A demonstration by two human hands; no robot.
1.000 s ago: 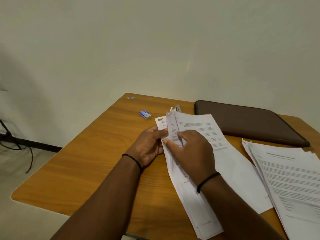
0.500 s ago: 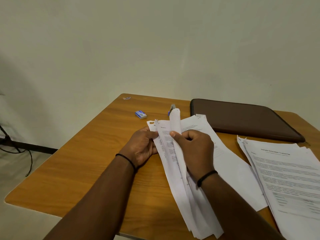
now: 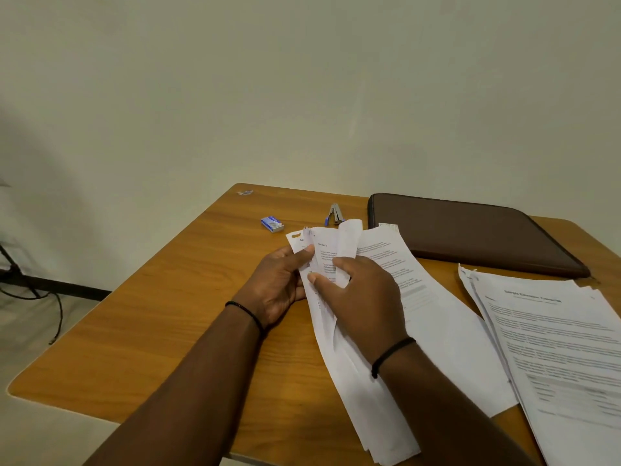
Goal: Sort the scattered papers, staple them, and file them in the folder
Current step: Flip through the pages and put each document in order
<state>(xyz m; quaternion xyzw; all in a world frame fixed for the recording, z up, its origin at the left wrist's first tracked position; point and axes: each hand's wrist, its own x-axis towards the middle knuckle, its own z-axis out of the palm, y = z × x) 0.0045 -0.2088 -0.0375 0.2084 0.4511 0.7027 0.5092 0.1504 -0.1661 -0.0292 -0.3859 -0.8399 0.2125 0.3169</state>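
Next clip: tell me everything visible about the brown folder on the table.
The brown folder is a flat, dark brown case with rounded corners, leather-like in look, with a raised border round its edge that may be a zip. It is closed and lies flat on the wooden table at the far right, close to the wall. Neither hand touches it. A fanned sheet of the papers reaches its near left edge; whether they touch cannot be told. Another paper stack lies just in front of it.

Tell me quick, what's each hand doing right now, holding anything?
Left hand: grips the left edge of the fanned stack of white printed paper sheets.
Right hand: pinches a curled-up sheet from the same stack.
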